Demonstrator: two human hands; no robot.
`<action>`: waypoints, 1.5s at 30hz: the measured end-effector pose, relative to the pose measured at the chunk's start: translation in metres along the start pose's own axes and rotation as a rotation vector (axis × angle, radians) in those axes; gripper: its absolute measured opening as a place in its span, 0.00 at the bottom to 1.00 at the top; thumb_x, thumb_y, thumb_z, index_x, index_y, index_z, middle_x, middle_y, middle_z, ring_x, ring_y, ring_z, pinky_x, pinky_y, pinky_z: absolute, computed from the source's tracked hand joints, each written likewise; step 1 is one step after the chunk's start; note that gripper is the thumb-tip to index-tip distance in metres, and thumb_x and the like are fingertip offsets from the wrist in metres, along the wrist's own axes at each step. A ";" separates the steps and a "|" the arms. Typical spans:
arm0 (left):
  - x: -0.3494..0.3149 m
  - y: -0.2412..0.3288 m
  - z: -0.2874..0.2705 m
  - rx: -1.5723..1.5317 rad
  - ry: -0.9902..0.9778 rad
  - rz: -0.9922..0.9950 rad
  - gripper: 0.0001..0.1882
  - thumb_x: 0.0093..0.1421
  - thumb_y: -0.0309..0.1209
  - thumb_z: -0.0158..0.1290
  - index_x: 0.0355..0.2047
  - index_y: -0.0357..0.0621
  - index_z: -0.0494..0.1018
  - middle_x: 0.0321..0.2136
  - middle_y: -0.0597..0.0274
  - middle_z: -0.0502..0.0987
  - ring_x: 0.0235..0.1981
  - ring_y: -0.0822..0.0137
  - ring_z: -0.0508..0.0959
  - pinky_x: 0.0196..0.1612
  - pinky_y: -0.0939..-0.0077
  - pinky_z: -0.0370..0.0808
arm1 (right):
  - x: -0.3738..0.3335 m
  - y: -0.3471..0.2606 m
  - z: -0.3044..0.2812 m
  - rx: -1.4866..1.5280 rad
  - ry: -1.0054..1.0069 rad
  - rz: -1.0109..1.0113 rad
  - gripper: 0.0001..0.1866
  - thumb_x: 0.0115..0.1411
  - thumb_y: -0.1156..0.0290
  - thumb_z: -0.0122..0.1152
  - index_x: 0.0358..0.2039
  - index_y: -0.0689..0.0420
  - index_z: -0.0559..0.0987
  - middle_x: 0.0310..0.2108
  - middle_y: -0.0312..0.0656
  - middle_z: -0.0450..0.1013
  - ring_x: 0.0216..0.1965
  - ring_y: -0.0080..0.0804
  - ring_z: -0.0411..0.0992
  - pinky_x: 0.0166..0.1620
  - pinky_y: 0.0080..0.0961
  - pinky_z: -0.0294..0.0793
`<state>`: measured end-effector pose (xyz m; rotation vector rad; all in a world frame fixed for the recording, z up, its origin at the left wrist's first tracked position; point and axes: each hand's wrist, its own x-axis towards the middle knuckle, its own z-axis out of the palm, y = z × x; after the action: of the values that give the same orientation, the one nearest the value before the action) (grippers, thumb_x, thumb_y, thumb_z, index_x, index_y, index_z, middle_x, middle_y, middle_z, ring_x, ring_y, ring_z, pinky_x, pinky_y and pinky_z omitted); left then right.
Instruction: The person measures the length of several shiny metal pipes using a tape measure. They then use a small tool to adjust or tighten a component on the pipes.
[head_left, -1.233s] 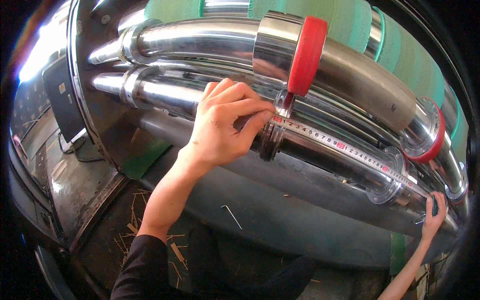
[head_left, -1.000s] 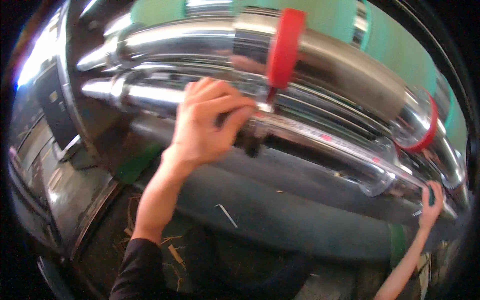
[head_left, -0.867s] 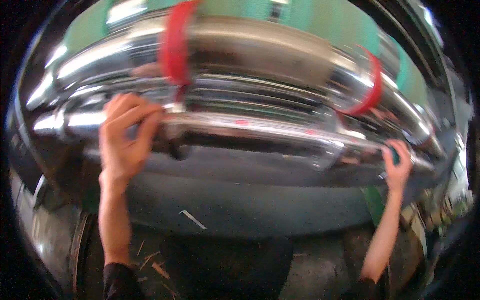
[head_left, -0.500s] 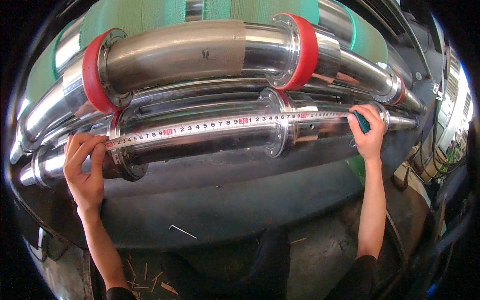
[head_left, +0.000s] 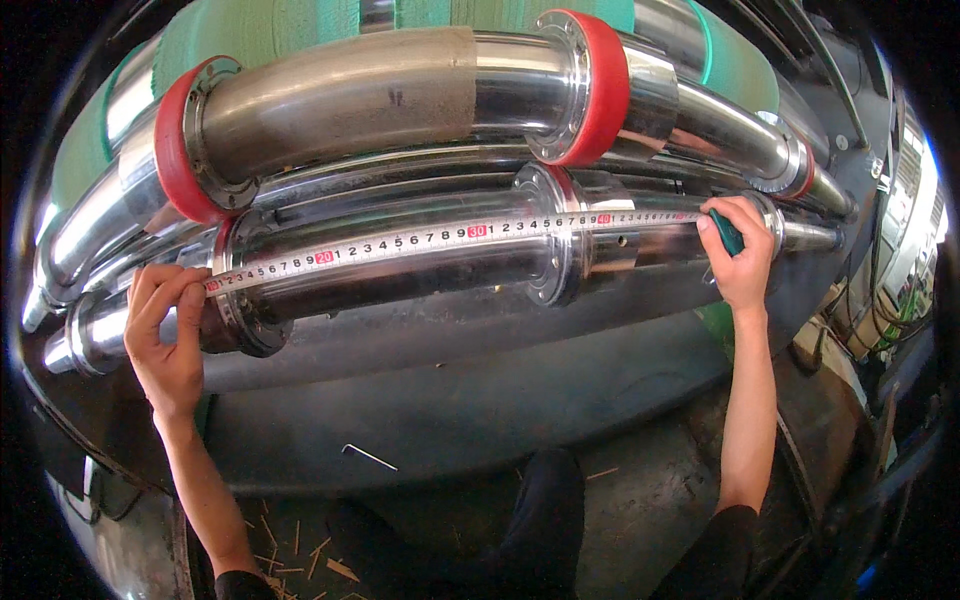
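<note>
A white tape measure (head_left: 400, 243) is stretched taut along the near polished metal roller (head_left: 400, 285), crossing its flanges. At the left, my left hand (head_left: 165, 340) pinches the tape between thumb and fingers by the left flange (head_left: 250, 325). My right hand (head_left: 740, 255) is closed around the tape's dark green case (head_left: 727, 232) near the roller's right end, with the blade leading out of it to the left. The middle flange (head_left: 552, 270) sits under the blade.
Behind lies another metal roller (head_left: 340, 95) with red-rimmed flanges (head_left: 597, 90), then green-coated rollers (head_left: 250, 35). A hex key (head_left: 370, 457) rests on the dark surface (head_left: 480, 420) in front. Wood splinters (head_left: 315, 560) litter the floor; cables (head_left: 870, 310) hang at the right.
The view has shifted slightly, so the rollers sit a little higher in the picture. Both hands keep their grip on the tape measure, which stays stretched along the roller.
</note>
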<state>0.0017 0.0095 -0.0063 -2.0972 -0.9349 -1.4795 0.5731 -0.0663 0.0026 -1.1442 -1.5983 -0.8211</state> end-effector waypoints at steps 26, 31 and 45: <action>0.009 0.008 0.003 0.025 0.084 0.058 0.06 0.55 0.25 0.64 0.34 0.44 0.85 0.30 0.62 0.80 0.34 0.59 0.77 0.43 0.66 0.70 | -0.025 0.048 -0.010 -0.117 -0.036 0.000 0.08 0.64 0.76 0.63 0.41 0.66 0.80 0.42 0.45 0.78 0.47 0.39 0.75 0.58 0.34 0.69; 0.004 0.003 -0.004 0.010 0.098 0.067 0.06 0.54 0.26 0.65 0.33 0.47 0.86 0.30 0.67 0.80 0.34 0.64 0.76 0.42 0.69 0.69 | -0.028 0.053 -0.005 -0.124 -0.062 -0.007 0.09 0.67 0.74 0.60 0.43 0.67 0.79 0.45 0.45 0.76 0.49 0.39 0.73 0.58 0.33 0.68; 0.003 0.004 -0.001 0.011 0.107 0.061 0.06 0.54 0.26 0.65 0.34 0.47 0.86 0.30 0.68 0.79 0.34 0.64 0.75 0.41 0.69 0.69 | -0.025 0.049 -0.001 -0.114 -0.046 -0.041 0.08 0.67 0.75 0.58 0.42 0.67 0.77 0.43 0.46 0.75 0.47 0.39 0.72 0.57 0.32 0.68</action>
<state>0.0043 0.0074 -0.0026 -1.9994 -0.8300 -1.5355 0.6224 -0.0586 -0.0216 -1.2221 -1.6342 -0.9284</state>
